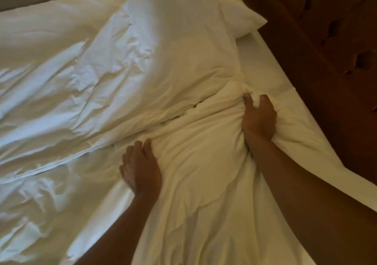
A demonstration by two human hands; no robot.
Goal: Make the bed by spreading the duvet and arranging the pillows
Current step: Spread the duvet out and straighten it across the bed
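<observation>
Looking down over a white bed partway through making. Furthest left of the fingers, a rumpled duvet (51, 81), spread over the mattress but creased, likely awaiting a final smoothing. Next, left hand (140, 166), fingers bent and close together, dug into the left edge of the near pillow (200, 162) and gripping it, probably to steady that side. Beyond those fingertips, a second pillow (173, 29) lying lengthwise toward the top of the view, touching the near one, with a third pillow (242, 13) tucked behind its right corner. Then right hand (259, 117), fingers curled tight round a bunched wad of the near pillow's cover at its far right corner, seemingly to pull the case taut and drag the pillow into line. Just right of those fingers, a strip of bare fitted sheet (281, 76), the likely resting place for the pillow. Furthest right, a dark tufted headboard (326, 40), marking the pillow end of the bed.
</observation>
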